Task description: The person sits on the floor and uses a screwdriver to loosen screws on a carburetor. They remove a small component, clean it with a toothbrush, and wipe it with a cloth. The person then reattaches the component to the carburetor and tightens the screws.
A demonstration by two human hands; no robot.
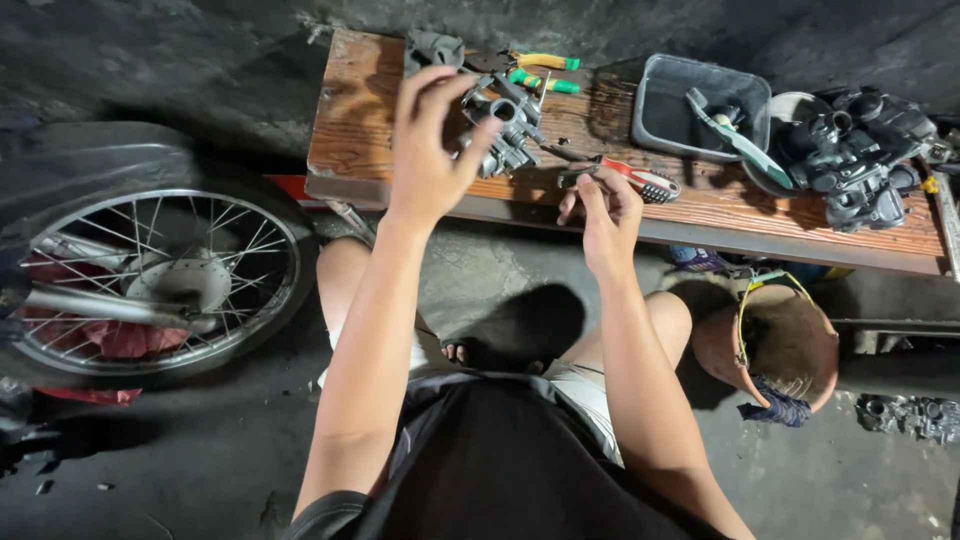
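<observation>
A grey metal carburettor is gripped in the raised left hand, above the near edge of a wooden bench. A red-handled screwdriver is pinched in the right hand just beside it. Green-and-yellow pliers lie at the bench's back edge; a grey rectangular plastic tub and dark engine parts are placed to the right. A spoked wheel is seen at left.

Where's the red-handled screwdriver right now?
The red-handled screwdriver lies on the wooden bench, near its front edge, just by the fingers of the right hand and in front of the grey plastic tray.
</observation>
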